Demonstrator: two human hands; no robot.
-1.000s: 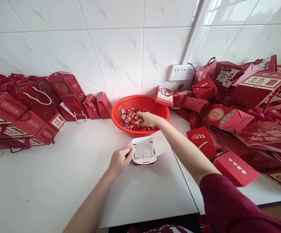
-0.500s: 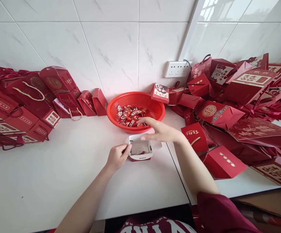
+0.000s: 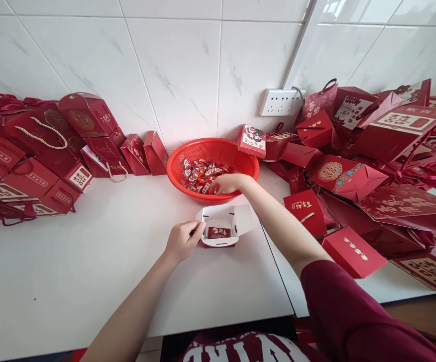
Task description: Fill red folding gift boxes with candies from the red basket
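My left hand [image 3: 183, 240] grips the left rim of a small open box [image 3: 225, 242], white inside and red outside, with its thumb at the edge. Inside the box lies a small red piece with light lettering [image 3: 219, 232]. A white flap [image 3: 244, 219] sticks out at the box's right side. Just behind it, my right hand [image 3: 228, 185] reaches down into a red plastic basket [image 3: 176, 183] among wrapped candies [image 3: 199, 173]. The fingers of that hand are curled together and their tips are partly hidden, so what they pinch does not show.
Stacked red gift boxes [image 3: 33, 183] line the left, and two narrow red boxes [image 3: 155, 153] lean against the tiled wall. A large heap of red boxes [image 3: 340, 176] covers the right. A white power strip [image 3: 281, 102] is on the wall. A seam runs through the white table [image 3: 127, 271].
My right hand has moved from above the box into the candies in the basket. The red lettered piece now shows inside the box. My left hand keeps its hold on the rim.
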